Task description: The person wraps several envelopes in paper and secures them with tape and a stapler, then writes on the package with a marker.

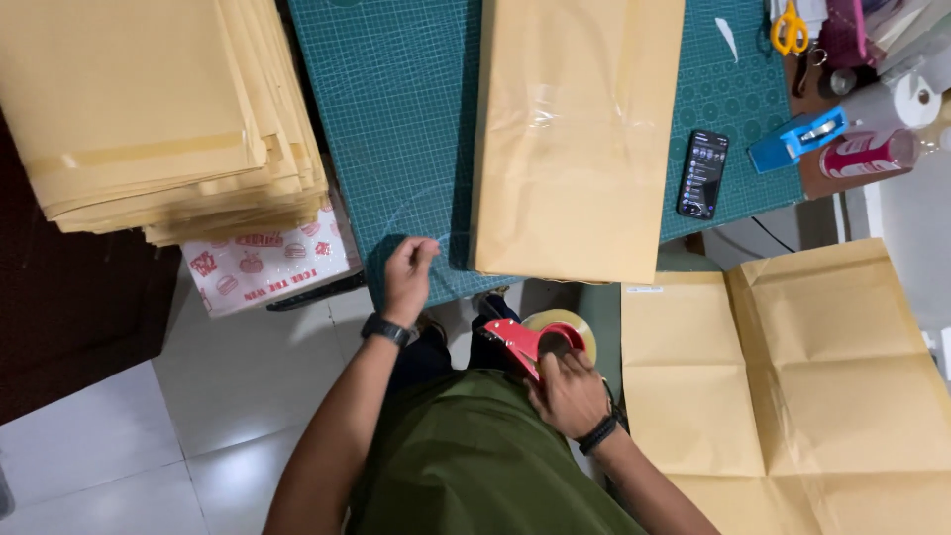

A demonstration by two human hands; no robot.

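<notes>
Our right hand (570, 391) clenched the red tape dispenser (535, 342) near our body, below the worktop (396, 99) edge. Left hand (408, 277), w/ loose grip, touched the mat's near edge, just left of the wrapped parcel (575, 129).

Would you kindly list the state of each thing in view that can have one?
Wrapped parcel: closed, taped, lying flat on the cutting mat.
Tape dispenser: held in right hand, off the parcel.
Left hand: fingertips on the mat's edge.
Phone: screen lit.
Paper stack: flat, piled.
Scissors: lying unused.
</notes>
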